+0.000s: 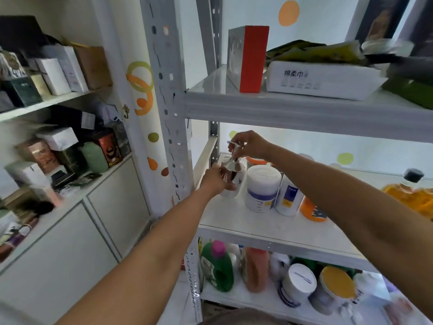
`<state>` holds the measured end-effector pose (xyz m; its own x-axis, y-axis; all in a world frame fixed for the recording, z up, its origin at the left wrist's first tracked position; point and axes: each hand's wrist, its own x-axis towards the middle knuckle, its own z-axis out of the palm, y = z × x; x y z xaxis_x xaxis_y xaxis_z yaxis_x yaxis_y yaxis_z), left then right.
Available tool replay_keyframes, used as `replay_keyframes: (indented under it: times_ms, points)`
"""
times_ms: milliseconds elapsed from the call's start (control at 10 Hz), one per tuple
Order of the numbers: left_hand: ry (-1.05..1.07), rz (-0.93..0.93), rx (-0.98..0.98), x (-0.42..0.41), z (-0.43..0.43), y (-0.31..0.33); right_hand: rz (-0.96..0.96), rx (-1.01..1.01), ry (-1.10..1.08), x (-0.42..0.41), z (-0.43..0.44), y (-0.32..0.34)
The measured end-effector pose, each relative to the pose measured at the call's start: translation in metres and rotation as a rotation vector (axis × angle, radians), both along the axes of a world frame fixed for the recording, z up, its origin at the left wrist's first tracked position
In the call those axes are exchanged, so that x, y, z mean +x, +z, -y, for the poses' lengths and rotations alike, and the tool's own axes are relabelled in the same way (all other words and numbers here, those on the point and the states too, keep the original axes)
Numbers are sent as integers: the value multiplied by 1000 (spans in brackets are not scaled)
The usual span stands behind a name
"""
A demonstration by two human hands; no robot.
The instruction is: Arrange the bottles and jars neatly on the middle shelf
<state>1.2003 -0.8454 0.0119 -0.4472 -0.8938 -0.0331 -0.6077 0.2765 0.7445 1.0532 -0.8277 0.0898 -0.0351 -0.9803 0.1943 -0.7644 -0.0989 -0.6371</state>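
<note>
White with a shiny silver top, the small pump bottle (232,168) is at the far left end of the white metal middle shelf (269,227), close to the grey post with holes (167,109). It stands up straight. I cannot tell if its bottom sits on the shelf.

My left hand (216,181) holds the round body of the pump bottle from the left side, with my fingers curled round it. My right hand (250,145) comes from above and pinches the silver pump head between my thumb and fingertips.

Just beside the pump bottle on the right stands a round white jar (262,188) with a purple band. Next to it, touching or almost touching, is a tall white bottle (289,195) with a blue and yellow label. An orange bottle (311,211) is partly hidden behind my right arm. Far off at the right end is a yellow bottle (412,192) with a black cap.

On the shelf above I see a red and silver box (251,58) standing up and a flat white pack (321,78) with writing on it.

On the shelf below there is a green jug (218,269) with a pink cap, a pinkish orange bottle (256,269), and 2 jars, 1 with a white lid (300,279) and 1 with a yellow lid (337,283).
</note>
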Motion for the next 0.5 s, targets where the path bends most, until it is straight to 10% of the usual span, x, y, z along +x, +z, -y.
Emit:
replay_keyframes:
  times_ms: [500]
  points:
    - [56, -35, 70, -3, -15, -34, -253, 156, -5, 12, -21, -17]
